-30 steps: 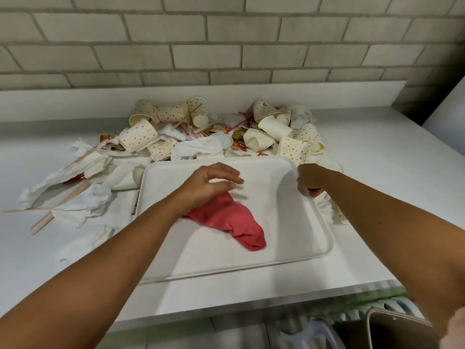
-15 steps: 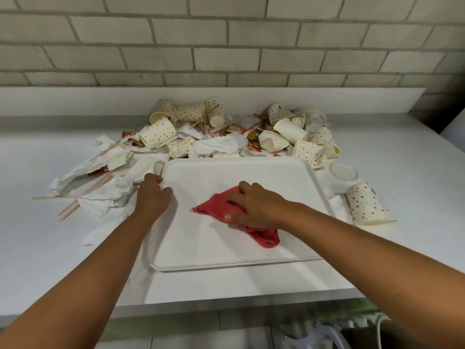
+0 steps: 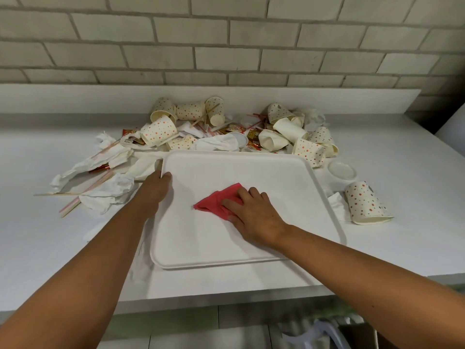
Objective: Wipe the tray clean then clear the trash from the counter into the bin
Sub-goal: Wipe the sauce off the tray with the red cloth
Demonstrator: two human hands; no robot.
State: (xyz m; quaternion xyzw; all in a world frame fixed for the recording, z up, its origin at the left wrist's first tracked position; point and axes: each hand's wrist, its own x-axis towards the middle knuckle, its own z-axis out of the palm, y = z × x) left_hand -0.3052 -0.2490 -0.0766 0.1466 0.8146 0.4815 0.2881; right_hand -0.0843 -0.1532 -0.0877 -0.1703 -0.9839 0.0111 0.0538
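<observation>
A white tray (image 3: 201,238) lies on the white counter (image 3: 50,248), in front of a heap of trash. A red cloth (image 3: 215,201) rests on the middle of the tray. My right hand (image 3: 254,215) lies flat on the cloth's right part and presses it onto the tray, fingers stretched out. My left hand (image 3: 156,188) grips the tray's left rim near its far corner, thumb over the edge. The trash is spotted paper cups (image 3: 161,131), crumpled napkins (image 3: 108,193), straws, sweet wrappers and a plastic lid (image 3: 342,170).
One spotted cup (image 3: 362,204) lies on its side to the right of the tray, on a napkin. A brick wall and a low white ledge close the back. Below the counter's front edge at the lower right is a bin (image 3: 357,333) with a bag.
A second ago my left hand was on the cloth and my right hand at the tray's right edge. They swapped: right hand now presses the cloth, left hand holds the left rim.
</observation>
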